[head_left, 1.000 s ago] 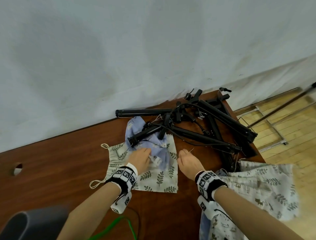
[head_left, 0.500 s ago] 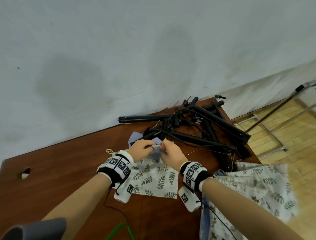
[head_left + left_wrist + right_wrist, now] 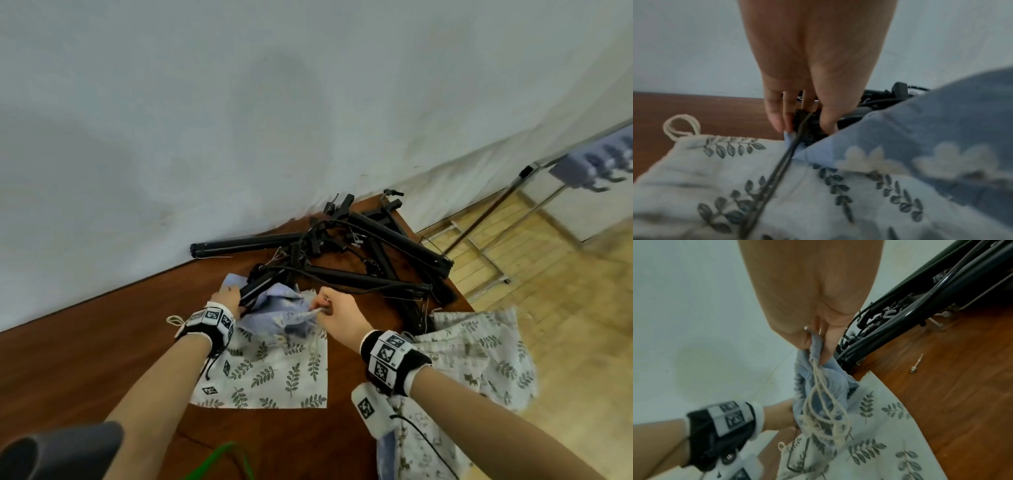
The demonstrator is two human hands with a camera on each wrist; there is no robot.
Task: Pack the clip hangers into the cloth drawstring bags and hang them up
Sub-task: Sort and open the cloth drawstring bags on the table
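Note:
A crumpled blue drawstring bag (image 3: 274, 310) lies on top of a flat leaf-print bag (image 3: 274, 371) on the brown table (image 3: 85, 342). My right hand (image 3: 323, 306) pinches the blue bag (image 3: 824, 386) at its rim, and the cream drawstring (image 3: 818, 382) hangs below the fingers. My left hand (image 3: 227, 296) grips the near end of a black clip hanger (image 3: 258, 291) at the bag's far left side. In the left wrist view the fingers (image 3: 774, 116) and thumb hold that black end (image 3: 807, 126) beside the blue cloth (image 3: 920, 138). More black hangers (image 3: 370, 260) are piled behind.
Another printed bag (image 3: 479, 359) drapes over the table's right edge, beyond which lies wooden floor with a metal rack (image 3: 486, 219). A small metal pin (image 3: 916, 363) lies on the table. A grey object (image 3: 61, 452) and a green cable (image 3: 219, 459) are at the near edge.
Both hands met on the blue bag, then parted. The right hand drew the bag's rim to the right and the left hand took hold of the hanger's end.

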